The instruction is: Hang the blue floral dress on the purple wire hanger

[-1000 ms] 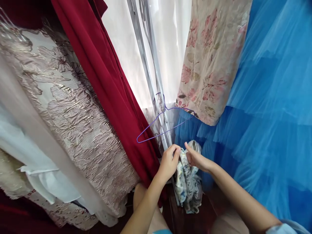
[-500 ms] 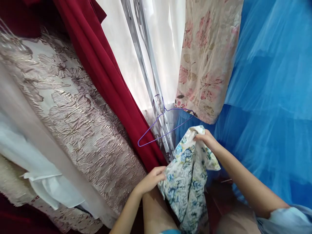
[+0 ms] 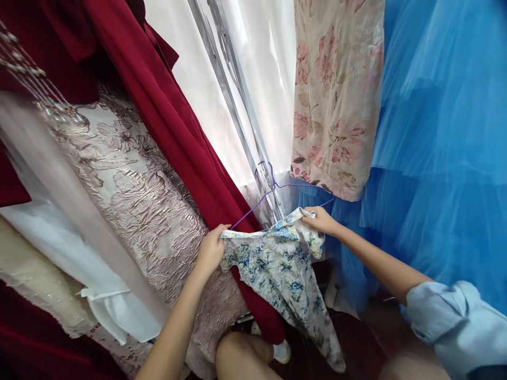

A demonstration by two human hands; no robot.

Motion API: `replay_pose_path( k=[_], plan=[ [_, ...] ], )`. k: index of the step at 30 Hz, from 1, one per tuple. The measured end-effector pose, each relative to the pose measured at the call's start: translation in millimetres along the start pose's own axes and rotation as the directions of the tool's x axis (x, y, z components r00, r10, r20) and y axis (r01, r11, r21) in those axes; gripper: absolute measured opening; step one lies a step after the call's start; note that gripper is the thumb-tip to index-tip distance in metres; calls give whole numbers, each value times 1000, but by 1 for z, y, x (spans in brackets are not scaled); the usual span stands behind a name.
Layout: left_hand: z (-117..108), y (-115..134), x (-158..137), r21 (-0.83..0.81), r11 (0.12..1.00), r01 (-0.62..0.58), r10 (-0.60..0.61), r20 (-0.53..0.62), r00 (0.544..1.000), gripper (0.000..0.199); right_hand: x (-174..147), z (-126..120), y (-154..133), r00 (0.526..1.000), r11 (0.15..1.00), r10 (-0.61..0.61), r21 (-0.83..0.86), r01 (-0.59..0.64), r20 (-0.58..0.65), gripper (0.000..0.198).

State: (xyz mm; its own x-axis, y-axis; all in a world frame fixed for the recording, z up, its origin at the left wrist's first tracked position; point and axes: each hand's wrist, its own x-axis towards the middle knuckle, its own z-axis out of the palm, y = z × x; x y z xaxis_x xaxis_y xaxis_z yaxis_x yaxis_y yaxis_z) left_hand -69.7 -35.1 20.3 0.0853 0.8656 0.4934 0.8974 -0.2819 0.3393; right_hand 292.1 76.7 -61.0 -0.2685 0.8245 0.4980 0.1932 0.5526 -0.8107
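Observation:
A white garment with a blue and yellow floral print (image 3: pixel 283 269) is stretched between my two hands, its body hanging down to the lower right. My left hand (image 3: pixel 213 248) is closed on the left end of its upper edge. The right end is pinched in my right hand (image 3: pixel 320 220). Just behind the upper edge hangs a thin purple hanger (image 3: pixel 253 207), its hook at the metal rack post. The garment hides most of the hanger's lower bar; whether the two touch I cannot tell.
A metal rack post (image 3: pixel 237 100) slants down before a white curtain (image 3: pixel 261 42). On the left hang a dark red dress (image 3: pixel 178 142) and a shiny pink embossed dress (image 3: pixel 138 190). A pink floral garment (image 3: pixel 336 105) and blue tulle (image 3: pixel 443 132) hang on the right.
My left hand has moved up and left, from the garment's side to its upper edge. The garment, bunched before, is now spread wide in front of the hanger. The view has shifted slightly.

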Motion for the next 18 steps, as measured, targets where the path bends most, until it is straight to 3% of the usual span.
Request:
replay_pose_path(
  k=[3,7,11,14,16,18],
  plan=[
    [9,23,19,-150,986,-72,57,-97,994,28,-15,1,-9,998,1000,-1,-21,2,56,16],
    [22,65,42,-174,970,-171,132,-215,968,25,-29,7,-28,993,999,-6,-47,11,115,18],
    [29,84,48,-103,990,-93,69,-216,974,18,-41,0,-49,971,980,-173,-69,187,167,13],
    [29,77,40,-78,997,1,-16,-192,981,25,-45,-26,-54,946,938,-322,-150,313,-39,9],
    [28,72,34,-94,995,11,-27,-169,985,31,-40,-47,-51,909,934,-329,-230,273,-257,6],
    [27,70,30,-111,994,4,-21,-158,987,33,-27,-65,-45,878,936,-303,-290,201,-371,8]
  ],
)
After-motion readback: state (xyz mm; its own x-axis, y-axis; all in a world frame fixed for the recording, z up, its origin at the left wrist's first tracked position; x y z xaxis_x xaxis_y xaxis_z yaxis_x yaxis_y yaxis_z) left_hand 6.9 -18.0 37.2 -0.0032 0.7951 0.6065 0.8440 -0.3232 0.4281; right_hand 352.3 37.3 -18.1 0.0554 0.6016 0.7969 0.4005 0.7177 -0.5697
